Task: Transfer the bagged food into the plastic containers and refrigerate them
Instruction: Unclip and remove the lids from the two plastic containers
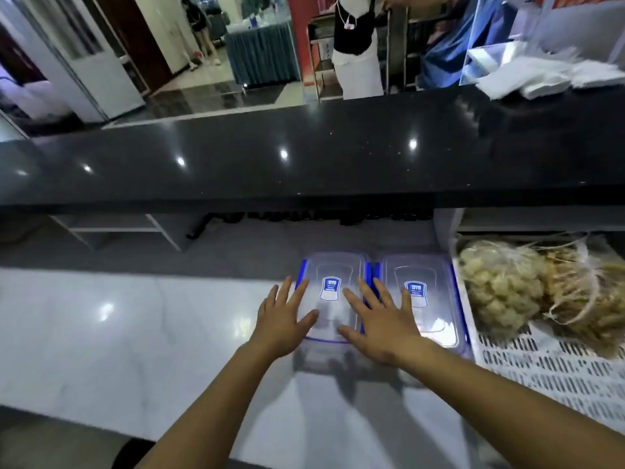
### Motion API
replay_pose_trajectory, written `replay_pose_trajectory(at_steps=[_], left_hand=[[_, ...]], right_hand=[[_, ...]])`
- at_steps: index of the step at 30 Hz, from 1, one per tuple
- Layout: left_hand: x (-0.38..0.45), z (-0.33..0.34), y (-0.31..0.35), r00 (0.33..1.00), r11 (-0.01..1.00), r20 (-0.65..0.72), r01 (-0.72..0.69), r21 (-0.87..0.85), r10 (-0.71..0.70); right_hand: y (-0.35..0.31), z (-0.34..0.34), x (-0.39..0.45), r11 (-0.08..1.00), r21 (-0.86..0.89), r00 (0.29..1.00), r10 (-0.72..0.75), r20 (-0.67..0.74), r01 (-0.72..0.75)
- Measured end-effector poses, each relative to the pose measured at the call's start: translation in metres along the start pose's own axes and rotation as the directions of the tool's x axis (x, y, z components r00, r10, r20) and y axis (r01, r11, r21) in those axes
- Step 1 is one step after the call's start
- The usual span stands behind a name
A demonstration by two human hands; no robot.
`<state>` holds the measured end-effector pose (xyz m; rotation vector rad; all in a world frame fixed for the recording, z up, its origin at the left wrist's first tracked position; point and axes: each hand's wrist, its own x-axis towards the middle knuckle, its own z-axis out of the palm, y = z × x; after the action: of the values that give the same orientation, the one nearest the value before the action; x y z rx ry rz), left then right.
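Left hand (282,321): fingers spread and straight, palm down over the left edge of the left box; whether it presses the lid or hovers just above cannot be told.
Right hand (380,324): fingers spread, palm down, across the gap between the two boxes, fingertips (348,294) on or just over the left box's lid; it grips nothing.
Left box (333,269): clear plastic, lid on, blue clips at the sides, on the white worktop (118,326); nothing shows inside.
Right box (427,319): same kind, lid on, just beside the left box and next to the crate.
Labels: each lid bears a blue and white sticker (330,288); its writing is too blurred to read.
Bagged food: two clear bags in the white slotted crate (541,367) at right, one of pale lumps (500,286), one of tan strands (588,299), touching each other.
Counter (304,154): dark glossy ledge beyond the worktop, with a heap of white plastic bags (541,76) at its far right.
Beyond: a person in a black top and white apron (358,42) stands past the counter.
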<state>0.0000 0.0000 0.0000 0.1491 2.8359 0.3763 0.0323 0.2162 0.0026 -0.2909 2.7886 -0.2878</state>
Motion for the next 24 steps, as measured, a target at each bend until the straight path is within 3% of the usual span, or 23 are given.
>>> replay_pose_trajectory(at_steps=[4,10,16,24], left_hand=[[0.003,0.010,-0.013,0.993,0.994,0.041,-0.108,0.026,0.107],[-0.010,0.021,-0.037,0.972,0.973,-0.016,-0.233,0.010,0.233],[-0.064,0.031,-0.065,0.969,0.964,0.008,-0.245,-0.101,0.247],[-0.120,0.032,-0.095,0.955,0.947,0.078,-0.269,-0.177,0.286]], right_hand=[[-0.011,0.008,-0.001,0.995,-0.052,0.995,0.077,-0.058,-0.080],[-0.036,0.015,-0.012,0.980,0.011,0.977,0.197,-0.087,-0.197],[-0.092,0.043,-0.055,0.950,0.036,0.945,0.313,-0.097,-0.311],[-0.138,0.078,-0.099,0.905,0.246,0.922,0.377,-0.083,-0.348]])
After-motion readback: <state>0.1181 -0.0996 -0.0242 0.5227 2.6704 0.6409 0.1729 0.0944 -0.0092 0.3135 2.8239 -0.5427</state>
